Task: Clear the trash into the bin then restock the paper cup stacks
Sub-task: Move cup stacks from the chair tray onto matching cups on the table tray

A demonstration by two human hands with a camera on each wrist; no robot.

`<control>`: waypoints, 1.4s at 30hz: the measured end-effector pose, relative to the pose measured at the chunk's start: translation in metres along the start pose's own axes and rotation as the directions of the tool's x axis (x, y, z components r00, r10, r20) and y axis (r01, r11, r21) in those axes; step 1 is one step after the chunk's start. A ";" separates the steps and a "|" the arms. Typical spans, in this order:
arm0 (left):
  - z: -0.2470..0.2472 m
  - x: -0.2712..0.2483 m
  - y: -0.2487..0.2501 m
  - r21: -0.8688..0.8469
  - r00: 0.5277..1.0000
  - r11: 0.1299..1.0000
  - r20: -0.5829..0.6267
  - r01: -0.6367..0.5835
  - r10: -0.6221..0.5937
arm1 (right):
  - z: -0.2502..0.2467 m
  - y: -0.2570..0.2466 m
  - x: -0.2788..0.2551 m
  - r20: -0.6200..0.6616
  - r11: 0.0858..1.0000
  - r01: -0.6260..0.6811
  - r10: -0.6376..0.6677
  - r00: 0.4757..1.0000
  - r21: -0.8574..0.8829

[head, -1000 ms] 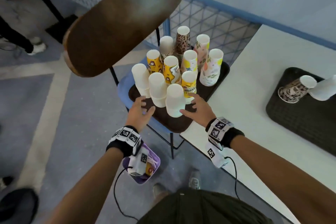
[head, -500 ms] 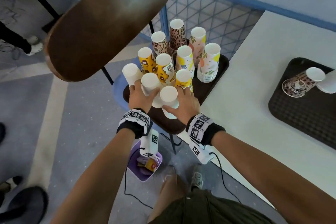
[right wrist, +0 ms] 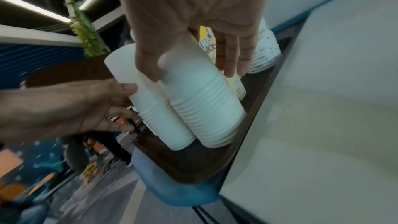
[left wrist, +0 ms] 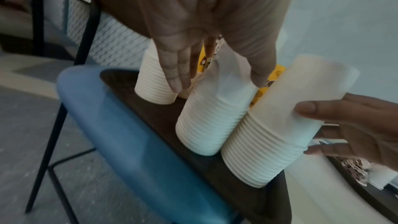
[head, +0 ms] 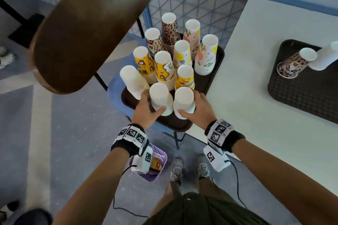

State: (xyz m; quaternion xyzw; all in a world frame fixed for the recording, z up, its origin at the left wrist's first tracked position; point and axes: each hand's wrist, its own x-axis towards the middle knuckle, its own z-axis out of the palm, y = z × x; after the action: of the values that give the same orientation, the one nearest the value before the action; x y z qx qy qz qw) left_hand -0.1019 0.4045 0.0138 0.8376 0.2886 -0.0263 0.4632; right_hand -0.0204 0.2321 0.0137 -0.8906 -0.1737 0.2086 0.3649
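Chair-top tray (head: 215, 71) carries cup stacks; hands grip two white stacks (head: 161, 99).

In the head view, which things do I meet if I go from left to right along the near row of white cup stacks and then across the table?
Far-left white stack → white stack held by the left hand → white stack held by the right hand → white table → leopard-print cup lying on the dark tray.

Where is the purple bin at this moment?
In the head view the purple bin stands on the floor at bottom centre, partly hidden under the left wrist, just left of the person's shoes and below the chair carrying the cup tray.
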 end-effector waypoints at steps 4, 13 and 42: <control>0.014 0.009 -0.015 -0.122 0.997 0.990 0.032 0.071 -0.068 | 0.019 0.005 -0.003 -0.006 0.986 -0.114 0.115 0.993 0.125; 0.028 0.030 -0.025 -0.205 0.986 0.966 0.091 0.158 -0.142 | 0.034 0.004 0.008 -0.003 0.896 -0.261 0.281 0.960 0.360; 0.019 0.020 -0.028 -0.213 0.999 0.976 0.025 0.044 -0.040 | 0.042 0.000 -0.001 -0.049 0.893 -0.229 0.268 0.962 0.388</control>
State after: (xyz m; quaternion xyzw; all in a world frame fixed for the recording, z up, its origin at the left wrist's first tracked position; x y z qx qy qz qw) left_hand -0.0952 0.4102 -0.0245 0.7764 0.3026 -0.0137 0.5526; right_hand -0.0417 0.2558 -0.0135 -0.8275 0.0038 0.2379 0.5085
